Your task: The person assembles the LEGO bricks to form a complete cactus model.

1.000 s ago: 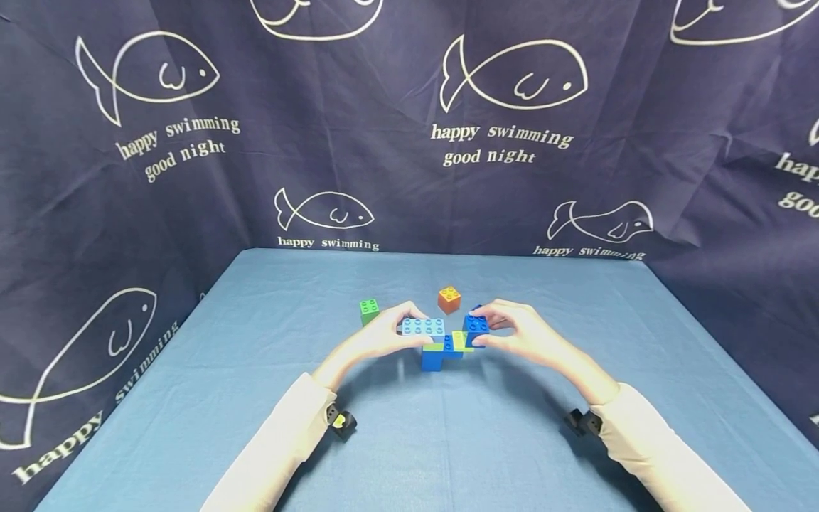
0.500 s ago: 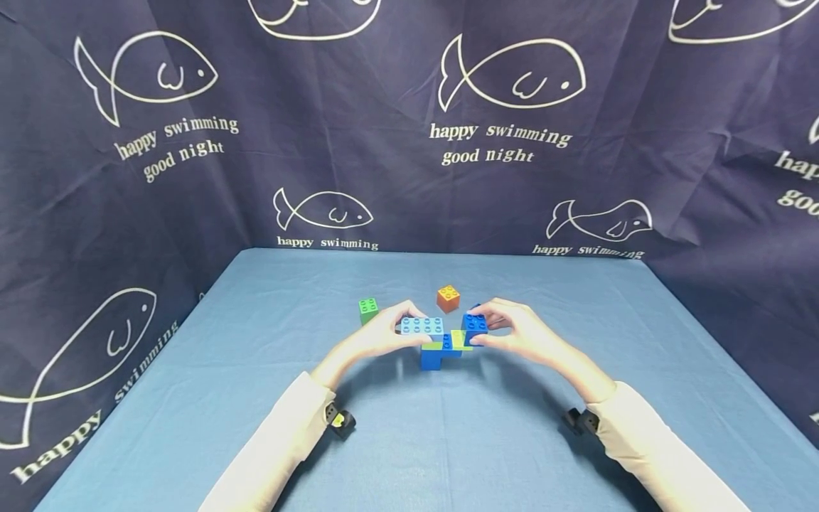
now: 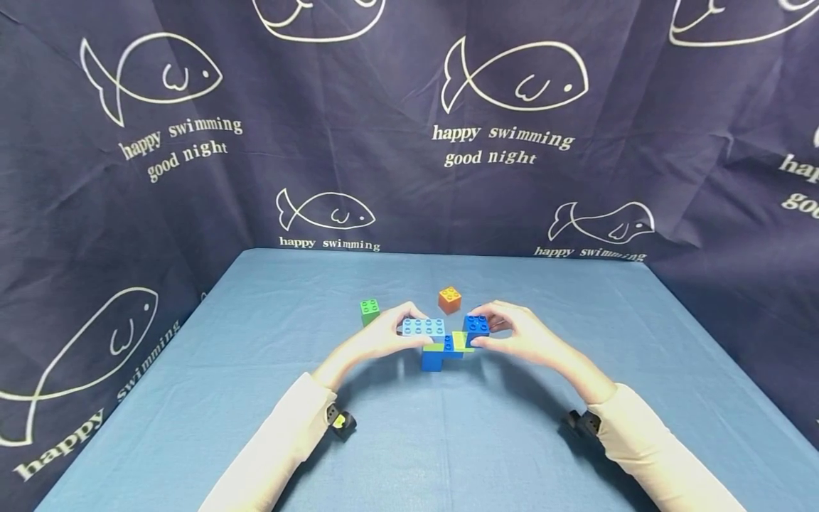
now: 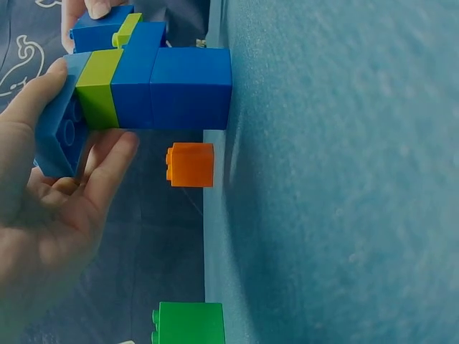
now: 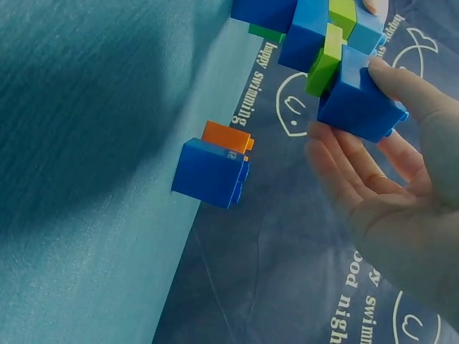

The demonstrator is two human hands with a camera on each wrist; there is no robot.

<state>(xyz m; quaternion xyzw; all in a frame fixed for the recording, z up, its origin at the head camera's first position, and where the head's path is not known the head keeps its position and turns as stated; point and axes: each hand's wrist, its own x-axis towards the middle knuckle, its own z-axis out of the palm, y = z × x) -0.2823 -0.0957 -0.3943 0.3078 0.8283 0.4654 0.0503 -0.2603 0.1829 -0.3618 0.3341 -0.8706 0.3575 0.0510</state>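
A small build of toy building bricks stands mid-table, with a blue brick [image 3: 431, 360] at its foot and another blue brick [image 4: 138, 75] across that. On top lie two lime bricks, one to the left [image 4: 99, 82] and one to the right [image 5: 326, 61]. My left hand [image 3: 382, 336] grips a light blue brick [image 3: 422, 327] on the left lime one, thumb at the near side and fingers behind. With thumb and fingers, my right hand [image 3: 526, 333] holds a dark blue brick [image 3: 476, 327] against the right lime one.
Behind the build sits an orange brick [image 3: 450, 300]. A green brick [image 3: 369, 310] stands beyond my left hand. Another blue brick [image 5: 209, 173] rests on the table near the orange one, mostly hidden by my right hand in the head view. A dark fish-print cloth [image 3: 409, 178] hangs behind the table.
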